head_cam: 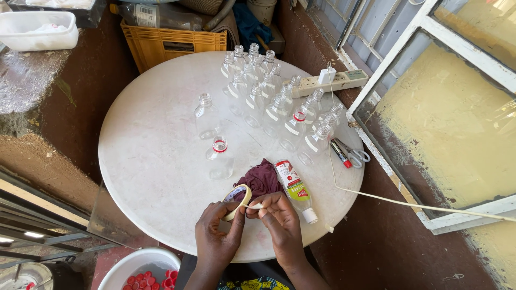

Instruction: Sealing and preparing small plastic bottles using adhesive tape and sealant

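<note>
Holding a roll of pale tape (237, 201) over the near edge of the round white table (145, 161), I have my left hand (216, 234) curled around the ring, fingers closed on its lower rim. My right hand (281, 223) pinches the loose end of the tape between thumb and fingertips, just to the right of the roll, so a short strip runs between both hands. Just behind the roll lies a crumpled maroon cloth (262, 180), and beside it, to the right, a small labelled bottle with a white cap (295, 190) rests on its side. Two empty clear bottles (214, 138) stand apart near the table's middle, one with a red neck ring. Farther back and to the right a cluster of clear bottles (274, 104) stands upright. Scissors (355, 156) and a red pen (341, 154) lie at the right rim, with a power strip (333, 81) beyond. A white basin of red caps (145, 275) sits low at my left.
</note>
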